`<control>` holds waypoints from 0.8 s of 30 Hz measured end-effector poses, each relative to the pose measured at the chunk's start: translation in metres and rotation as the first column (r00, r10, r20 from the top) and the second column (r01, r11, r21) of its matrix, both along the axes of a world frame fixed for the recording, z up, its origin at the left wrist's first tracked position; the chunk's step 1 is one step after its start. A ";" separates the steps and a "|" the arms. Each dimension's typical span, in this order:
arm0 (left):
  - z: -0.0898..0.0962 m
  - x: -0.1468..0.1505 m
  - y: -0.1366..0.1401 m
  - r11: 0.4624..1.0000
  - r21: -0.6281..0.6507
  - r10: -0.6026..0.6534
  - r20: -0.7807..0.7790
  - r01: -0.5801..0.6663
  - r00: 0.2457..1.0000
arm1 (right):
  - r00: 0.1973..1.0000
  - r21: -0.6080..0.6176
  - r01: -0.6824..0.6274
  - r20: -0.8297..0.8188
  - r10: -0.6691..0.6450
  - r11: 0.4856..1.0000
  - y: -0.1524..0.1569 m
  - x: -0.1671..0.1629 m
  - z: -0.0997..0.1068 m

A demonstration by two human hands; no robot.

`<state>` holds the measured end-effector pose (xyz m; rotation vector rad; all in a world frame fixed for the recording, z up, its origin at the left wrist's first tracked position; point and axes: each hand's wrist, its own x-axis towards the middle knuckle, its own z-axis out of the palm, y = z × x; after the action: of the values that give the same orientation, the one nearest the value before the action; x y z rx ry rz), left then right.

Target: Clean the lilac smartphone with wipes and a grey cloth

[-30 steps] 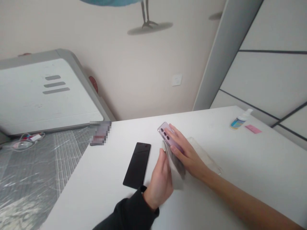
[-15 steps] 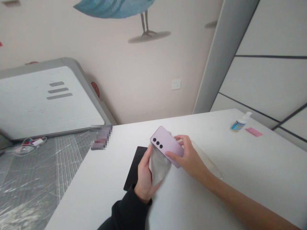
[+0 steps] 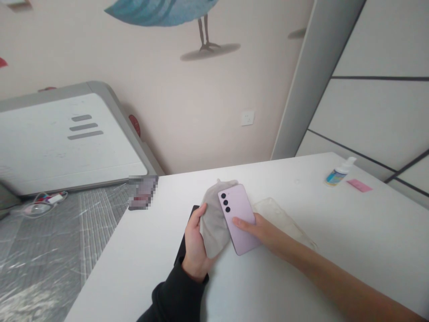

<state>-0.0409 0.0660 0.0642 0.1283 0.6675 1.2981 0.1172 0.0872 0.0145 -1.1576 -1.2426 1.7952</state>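
The right hand (image 3: 256, 227) gripped the lilac phone (image 3: 239, 205) above the white surface (image 3: 140, 277), thumb laid across its back, other fingers hidden underneath. The left hand (image 3: 195, 245), half curled, held the grey cloth (image 3: 214, 226) with the thumb over its edge; how its other fingers supported it could not be told. The phone's lens side lay right beside the cloth, overlapping it slightly. Good handling here seemed to call for a firm hold low on the phone, the thumb kept off the camera lenses, the cloth spread flat over the palm, and light, even contact, clear of the dark slab (image 3: 181, 251) behind the left hand.
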 end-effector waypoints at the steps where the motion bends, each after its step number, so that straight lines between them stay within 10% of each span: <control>1: 0.002 0.000 0.000 1.000 -0.020 0.021 -0.008 -0.021 1.000 | 0.998 -0.038 -0.003 -0.055 0.001 0.999 -0.003 -0.001 0.002; 9: 0.013 -0.003 -0.001 0.998 -0.049 0.046 -0.024 -0.047 0.999 | 0.874 -0.321 -0.140 -0.484 -0.035 0.937 -0.012 -0.004 0.016; 24: 0.000 -0.024 0.011 0.968 0.143 0.226 -0.127 -0.208 0.966 | 0.837 -0.234 -0.369 -0.504 0.212 0.900 -0.019 0.001 0.019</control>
<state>-0.0654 0.0766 0.0647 0.2609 0.7341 1.5550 0.1178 0.0677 0.0335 -0.6369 -0.8887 2.4051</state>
